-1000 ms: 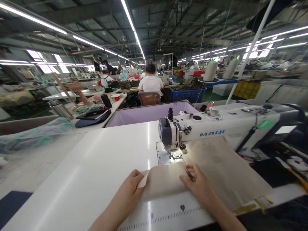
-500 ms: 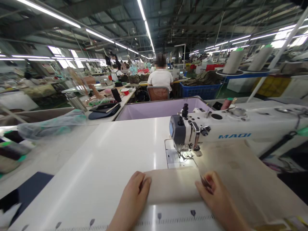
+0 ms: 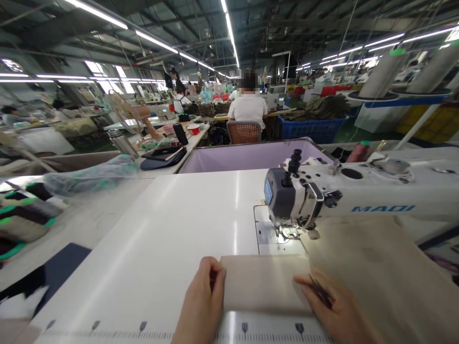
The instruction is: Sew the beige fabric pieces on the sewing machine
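Observation:
A beige fabric panel [image 3: 263, 282] lies flat on the white table in front of the sewing machine's needle area [image 3: 289, 231]. My left hand [image 3: 206, 291] is closed, thumb and fingers pinching the panel's left edge. At the right edge, my right hand [image 3: 333, 301] has its fingertips on the cloth. It also holds dark, narrow-bladed thread snips [image 3: 321, 291], partly hidden among its fingers, with the points facing the machine. A larger beige fabric piece [image 3: 380, 258] spreads under the machine arm and to the right of my right hand.
The white machine arm [image 3: 380, 191] spans the right side. Past the table lies a lilac-lined bin [image 3: 247, 157]. Thread cones [image 3: 25, 224] and dark fabric [image 3: 64, 267] are at left; a ruler strip [image 3: 186, 334] runs along the front. Ahead, a person [image 3: 248, 107] sits facing away.
The camera view has shifted, so the machine appears farther right. My right fingers have changed their grip, and the thread snips show more clearly. My left hand keeps pinching the panel's edge.

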`<control>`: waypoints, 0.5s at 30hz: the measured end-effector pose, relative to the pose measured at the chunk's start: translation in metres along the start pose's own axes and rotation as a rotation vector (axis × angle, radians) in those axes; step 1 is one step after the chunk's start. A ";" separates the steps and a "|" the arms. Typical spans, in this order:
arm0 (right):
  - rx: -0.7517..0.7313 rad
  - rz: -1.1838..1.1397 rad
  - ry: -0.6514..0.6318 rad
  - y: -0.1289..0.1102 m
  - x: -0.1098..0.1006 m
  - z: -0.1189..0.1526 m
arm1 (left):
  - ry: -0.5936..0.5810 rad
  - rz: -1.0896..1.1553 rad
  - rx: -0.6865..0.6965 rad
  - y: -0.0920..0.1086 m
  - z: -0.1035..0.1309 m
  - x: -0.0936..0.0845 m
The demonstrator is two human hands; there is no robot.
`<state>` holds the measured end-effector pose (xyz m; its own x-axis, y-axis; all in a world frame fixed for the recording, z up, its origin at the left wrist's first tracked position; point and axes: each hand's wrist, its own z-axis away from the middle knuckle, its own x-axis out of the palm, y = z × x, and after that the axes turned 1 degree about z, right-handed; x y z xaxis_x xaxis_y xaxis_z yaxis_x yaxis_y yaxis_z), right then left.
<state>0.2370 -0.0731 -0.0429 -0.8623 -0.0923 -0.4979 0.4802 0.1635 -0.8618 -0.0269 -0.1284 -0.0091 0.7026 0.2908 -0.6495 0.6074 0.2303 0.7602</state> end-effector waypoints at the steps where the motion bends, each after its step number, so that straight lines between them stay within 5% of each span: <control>1: 0.001 0.009 0.002 0.000 0.000 0.000 | -0.015 0.006 0.041 -0.001 0.000 -0.001; 5: 0.002 0.054 0.047 0.005 0.000 0.002 | -0.097 0.023 0.171 0.000 -0.002 -0.005; 15: -0.117 0.168 -0.022 0.018 -0.014 -0.002 | -0.068 0.031 0.124 0.000 -0.004 -0.004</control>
<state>0.2573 -0.0665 -0.0514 -0.7669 -0.0757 -0.6373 0.5942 0.2915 -0.7497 -0.0315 -0.1255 -0.0066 0.7429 0.2313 -0.6282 0.6231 0.1040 0.7752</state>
